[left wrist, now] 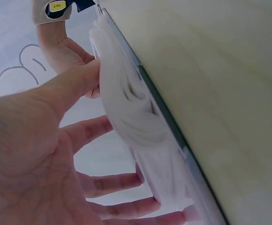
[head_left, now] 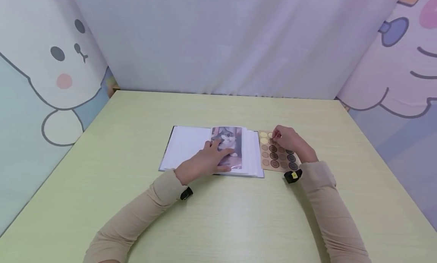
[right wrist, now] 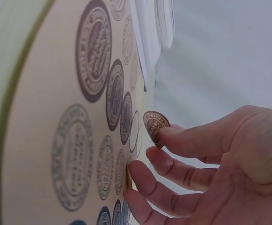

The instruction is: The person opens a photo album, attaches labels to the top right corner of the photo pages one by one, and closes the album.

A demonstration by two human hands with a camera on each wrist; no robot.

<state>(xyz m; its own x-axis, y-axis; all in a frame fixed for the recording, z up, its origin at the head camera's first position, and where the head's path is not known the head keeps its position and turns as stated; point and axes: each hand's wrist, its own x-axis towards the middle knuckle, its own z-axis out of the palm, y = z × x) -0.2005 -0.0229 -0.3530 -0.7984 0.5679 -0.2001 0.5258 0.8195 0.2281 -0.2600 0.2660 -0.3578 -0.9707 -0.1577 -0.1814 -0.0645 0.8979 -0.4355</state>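
An open photo album (head_left: 191, 141) lies on the table, with a cat photo (head_left: 229, 136) in a clear sleeve on its right-hand page. My left hand (head_left: 206, 158) rests on that page with fingers spread; the left wrist view shows the thumb and fingers against the stack of white pages (left wrist: 121, 93). Right of the album lies a brown sticker sheet (head_left: 268, 166) with rows of round printed stickers. Above it, my right hand (head_left: 286, 137) pinches one round brown sticker (right wrist: 155, 127) between thumb and index finger, peeled off the sheet. Its other fingertips touch or nearly touch the sheet.
The pale wooden table (head_left: 218, 217) extends around the album and sheet. A white curtain (head_left: 222, 43) hangs behind its far edge, and cartoon-printed cloths (head_left: 68, 115) flank both sides. Pale yellow circles (head_left: 264, 141) show at the sheet's upper left, where stickers are gone.
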